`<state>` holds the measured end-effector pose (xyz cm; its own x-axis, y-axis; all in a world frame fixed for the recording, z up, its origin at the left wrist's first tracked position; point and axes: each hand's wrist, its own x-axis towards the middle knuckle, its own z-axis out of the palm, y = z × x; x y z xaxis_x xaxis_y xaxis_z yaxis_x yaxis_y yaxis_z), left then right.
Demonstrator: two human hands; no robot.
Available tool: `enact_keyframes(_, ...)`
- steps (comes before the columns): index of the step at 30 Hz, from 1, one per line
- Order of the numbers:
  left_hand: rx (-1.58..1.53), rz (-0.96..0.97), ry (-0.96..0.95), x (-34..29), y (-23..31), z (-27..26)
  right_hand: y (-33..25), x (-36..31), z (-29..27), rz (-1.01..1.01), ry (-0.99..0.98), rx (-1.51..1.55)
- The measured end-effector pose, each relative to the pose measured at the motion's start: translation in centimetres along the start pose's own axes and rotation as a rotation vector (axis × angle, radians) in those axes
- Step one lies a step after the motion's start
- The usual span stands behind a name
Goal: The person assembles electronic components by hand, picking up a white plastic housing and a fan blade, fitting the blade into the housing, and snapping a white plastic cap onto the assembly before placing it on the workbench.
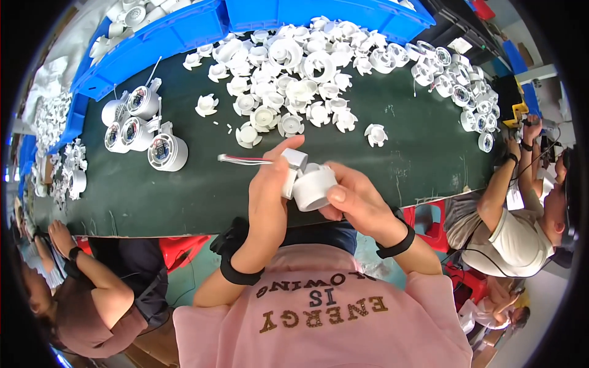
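Observation:
In front of my chest, both hands hold white plastic parts close together. My left hand (270, 184) is closed around a white boxy part (294, 159), from which a thin bundle of red and white wires (245, 161) sticks out to the left. My right hand (362, 199) grips a white round plastic housing (314, 189) between thumb and fingers. The housing touches the boxy part; whether the two are joined I cannot tell. On the dark green table (215, 196) beyond lies a heap of white bladed fan wheels (282, 86).
Several round white housings with circuit boards (167, 152) stand at the left. White ring-shaped parts (460, 95) are heaped at the right. Blue bins (159, 43) line the back. One co-worker sits at the left (92, 294), another at the right (515, 214).

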<state>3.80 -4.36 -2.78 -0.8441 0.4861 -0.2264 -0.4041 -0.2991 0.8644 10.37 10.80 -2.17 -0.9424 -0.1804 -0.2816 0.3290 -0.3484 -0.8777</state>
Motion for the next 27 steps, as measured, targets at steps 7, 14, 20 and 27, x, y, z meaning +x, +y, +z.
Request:
enact_keyframes(7,0.434,0.155,-0.043,-0.7,-0.3,-0.6,0.7,0.3,1.5,-0.011,0.237,-0.014)
enact_keyframes(14,0.290,-0.011,0.031,-0.6,0.1,-1.7,0.8,-0.1,1.6,-0.500,0.351,-0.732)
enact_keyframes(20,0.418,-0.074,-0.016,-0.5,0.7,-1.3,1.8,0.6,0.7,-0.480,0.163,-0.617)
enact_keyframes(27,0.587,0.223,-0.026,-0.6,0.1,-0.9,2.8,0.6,0.5,-0.550,0.133,-0.697)
